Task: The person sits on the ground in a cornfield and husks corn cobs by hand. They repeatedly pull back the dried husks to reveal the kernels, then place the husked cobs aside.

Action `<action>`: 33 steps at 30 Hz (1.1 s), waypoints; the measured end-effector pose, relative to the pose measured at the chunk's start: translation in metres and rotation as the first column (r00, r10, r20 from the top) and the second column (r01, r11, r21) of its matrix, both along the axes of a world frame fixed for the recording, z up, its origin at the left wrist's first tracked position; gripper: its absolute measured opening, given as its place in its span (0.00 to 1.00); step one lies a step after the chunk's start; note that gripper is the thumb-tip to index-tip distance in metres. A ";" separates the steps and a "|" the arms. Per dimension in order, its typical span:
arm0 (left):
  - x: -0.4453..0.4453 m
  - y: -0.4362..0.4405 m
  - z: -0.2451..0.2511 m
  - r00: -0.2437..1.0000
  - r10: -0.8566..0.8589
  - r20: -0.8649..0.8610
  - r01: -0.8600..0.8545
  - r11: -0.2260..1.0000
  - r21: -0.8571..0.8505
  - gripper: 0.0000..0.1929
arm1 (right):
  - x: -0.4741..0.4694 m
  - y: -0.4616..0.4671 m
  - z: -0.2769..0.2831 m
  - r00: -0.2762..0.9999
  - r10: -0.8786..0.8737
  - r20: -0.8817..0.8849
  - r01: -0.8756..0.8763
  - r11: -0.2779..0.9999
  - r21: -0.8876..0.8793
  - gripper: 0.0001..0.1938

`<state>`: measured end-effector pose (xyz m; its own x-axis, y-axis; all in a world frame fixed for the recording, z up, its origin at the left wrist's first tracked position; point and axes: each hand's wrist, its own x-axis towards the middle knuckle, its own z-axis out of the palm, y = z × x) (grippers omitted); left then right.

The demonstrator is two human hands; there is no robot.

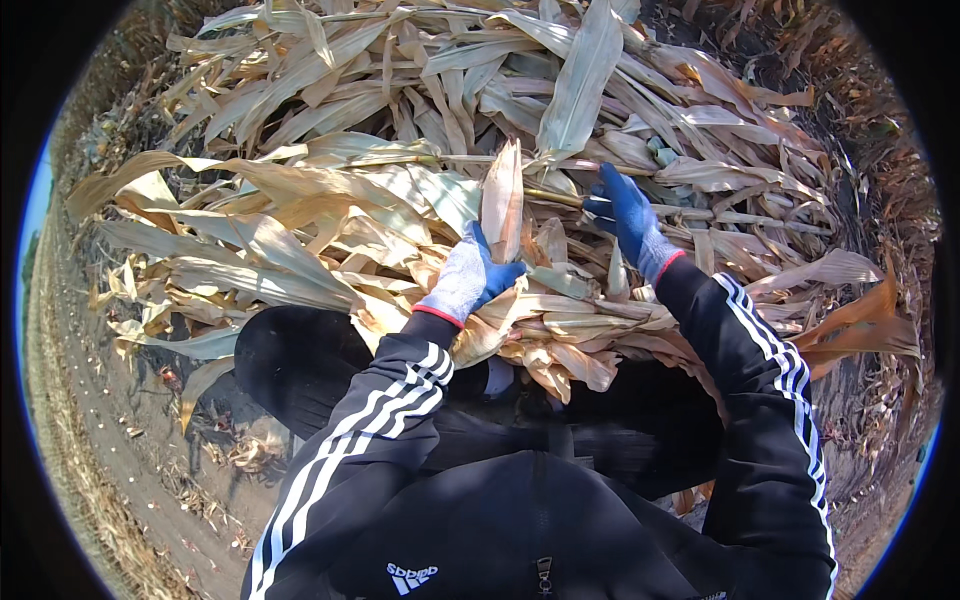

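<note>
My left hand (480, 271), in a grey knit glove with blue coated fingers and a red cuff edge, is closed around the lower part of a corn ear in its dry husk (502, 196). The ear stands nearly upright, tip away from me. To its right, my right hand (628, 216), gloved alike, has its fingers apart over a thin dry corn stalk (553, 196). Whether those fingers touch the stalk is unclear. Beneath both hands lies a heap of dry corn stalks and leaves (360, 180). Loose husks (562, 364) hang at the heap's near edge.
My bent knees (296, 360) are close against the heap. Bare soil with scattered plant bits (165, 465) stretches along the left. Dry brown corn leaves (862, 322) stick out at the right, and more dry plants (870, 105) stand beyond.
</note>
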<state>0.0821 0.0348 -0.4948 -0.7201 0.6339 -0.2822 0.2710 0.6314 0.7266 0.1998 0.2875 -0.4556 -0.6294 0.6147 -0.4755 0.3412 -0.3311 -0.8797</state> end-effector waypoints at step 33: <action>-0.001 0.012 0.001 0.991 -0.049 0.127 0.009 0.955 0.296 0.36 | -0.030 -0.070 0.034 0.976 -0.029 -0.215 0.115 0.910 0.398 0.31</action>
